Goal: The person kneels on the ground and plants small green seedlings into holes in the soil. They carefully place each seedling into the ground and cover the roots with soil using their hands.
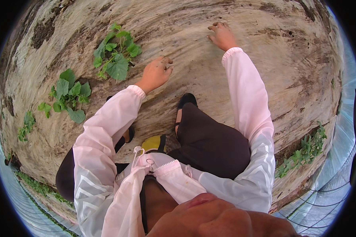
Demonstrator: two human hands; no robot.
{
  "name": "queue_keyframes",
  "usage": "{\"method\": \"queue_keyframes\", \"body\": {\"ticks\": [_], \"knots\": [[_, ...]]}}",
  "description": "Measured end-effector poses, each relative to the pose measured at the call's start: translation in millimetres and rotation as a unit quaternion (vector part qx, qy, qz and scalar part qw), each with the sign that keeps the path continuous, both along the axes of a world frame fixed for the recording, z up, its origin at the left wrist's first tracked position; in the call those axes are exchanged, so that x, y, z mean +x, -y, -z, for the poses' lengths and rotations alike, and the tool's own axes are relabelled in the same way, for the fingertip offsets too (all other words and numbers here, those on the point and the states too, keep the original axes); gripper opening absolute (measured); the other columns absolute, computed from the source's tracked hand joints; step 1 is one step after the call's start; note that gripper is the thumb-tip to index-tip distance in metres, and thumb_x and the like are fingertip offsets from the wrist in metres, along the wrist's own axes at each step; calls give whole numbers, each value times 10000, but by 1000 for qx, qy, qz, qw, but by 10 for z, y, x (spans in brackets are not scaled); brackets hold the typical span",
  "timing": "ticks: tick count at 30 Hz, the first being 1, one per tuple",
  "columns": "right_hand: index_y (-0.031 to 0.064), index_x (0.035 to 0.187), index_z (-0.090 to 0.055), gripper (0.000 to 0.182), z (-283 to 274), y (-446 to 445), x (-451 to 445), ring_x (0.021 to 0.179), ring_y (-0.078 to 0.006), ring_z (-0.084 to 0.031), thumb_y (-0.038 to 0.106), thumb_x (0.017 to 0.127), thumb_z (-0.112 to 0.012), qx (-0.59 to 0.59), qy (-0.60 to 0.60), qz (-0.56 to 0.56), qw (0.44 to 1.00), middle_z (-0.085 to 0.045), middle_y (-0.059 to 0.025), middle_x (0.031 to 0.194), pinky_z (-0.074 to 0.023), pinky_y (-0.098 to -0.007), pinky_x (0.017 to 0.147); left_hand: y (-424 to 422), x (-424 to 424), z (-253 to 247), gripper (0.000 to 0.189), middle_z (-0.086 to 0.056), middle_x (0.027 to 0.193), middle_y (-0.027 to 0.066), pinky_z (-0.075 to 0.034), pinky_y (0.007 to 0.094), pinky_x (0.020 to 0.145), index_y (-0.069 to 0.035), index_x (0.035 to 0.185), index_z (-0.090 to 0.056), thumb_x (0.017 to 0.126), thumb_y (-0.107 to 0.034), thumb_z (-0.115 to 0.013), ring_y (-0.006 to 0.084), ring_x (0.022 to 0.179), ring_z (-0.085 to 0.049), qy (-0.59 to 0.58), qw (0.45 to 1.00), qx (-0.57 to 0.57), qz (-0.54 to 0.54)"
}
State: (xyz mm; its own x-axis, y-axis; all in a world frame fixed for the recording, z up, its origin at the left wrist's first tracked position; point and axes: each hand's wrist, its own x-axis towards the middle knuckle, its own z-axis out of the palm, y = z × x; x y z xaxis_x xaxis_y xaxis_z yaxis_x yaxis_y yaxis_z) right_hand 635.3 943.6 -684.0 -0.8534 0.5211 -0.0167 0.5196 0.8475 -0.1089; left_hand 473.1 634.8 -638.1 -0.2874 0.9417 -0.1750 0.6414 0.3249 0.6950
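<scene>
My left hand (157,72) is held over pale plastic film (192,71) smeared with soil, just right of a broad-leaved green vine plant (117,63). Its fingers are bent, the thumb stands apart, and nothing shows in its grip; the palm is hidden. Farther forward and to the right, my right hand (222,36) reaches over the film, thumb and fingers spread, holding nothing visible. Whether either hand touches the film is hard to tell. A second leafy plant (74,93) grows left of my left forearm.
A smaller plant (26,126) grows at far left. More plants (304,151) line a strip at right, beside translucent sheeting (339,130). My black shoe (187,100) rests on the film; a yellow-and-black item (152,144) lies between my legs. Dark soil (43,31) lies upper left.
</scene>
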Motion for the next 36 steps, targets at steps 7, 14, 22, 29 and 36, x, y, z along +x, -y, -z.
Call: {"method": "queue_keyframes", "body": {"ticks": [7, 14, 22, 29, 36], "knots": [[180, 1072, -765, 319, 79, 32, -218, 1344, -324, -417, 339, 795, -789, -30, 94, 17, 995, -631, -48, 1260, -334, -483, 1080, -328, 206, 285, 252, -670, 1069, 141, -518, 429, 764, -39, 1077, -702, 916, -225, -653, 299, 844, -680, 78, 994, 11, -75], [200, 941, -784, 162, 163, -54, -193, 1257, -316, -470, 260, 793, -756, -58, 45, 17, 997, -656, -15, 1164, -331, -491, 1053, -757, 87, 463, 202, -668, 1052, 131, -520, 453, 781, -65, 1033, -718, 899, -196, -641, 361, 899, -658, 32, 994, 44, -97], [212, 957, -761, 164, 145, -45, -155, 1222, -287, -495, 260, 804, -727, -40, -53, -7, 998, -648, -20, 1110, -332, -500, 1049, -1677, 205, 736, 178, -672, 1016, 65, -509, 421, 849, -116, 1015, -756, 866, -192, -695, 283, 994, -628, -76, 972, 190, -115], [233, 1024, -749, 224, 146, -42, 34, 1193, -292, -496, 276, 804, -747, -30, -117, 29, 992, -639, -14, 1098, -327, -487, 1044, -1898, 352, 931, 108, -670, 960, 23, -465, 415, 876, -145, 921, -770, 856, -182, -691, 259, 970, -611, -157, 967, 180, -88], [218, 1088, -745, 263, 159, 57, 231, 1191, -328, -489, 278, 832, -744, -21, -163, 49, 985, -644, -31, 1126, -326, -487, 1047, -1902, 298, 967, 85, -646, 920, 16, -421, 402, 840, -160, 935, -720, 866, -178, -674, 236, 939, -612, -188, 955, 211, -93]]}}
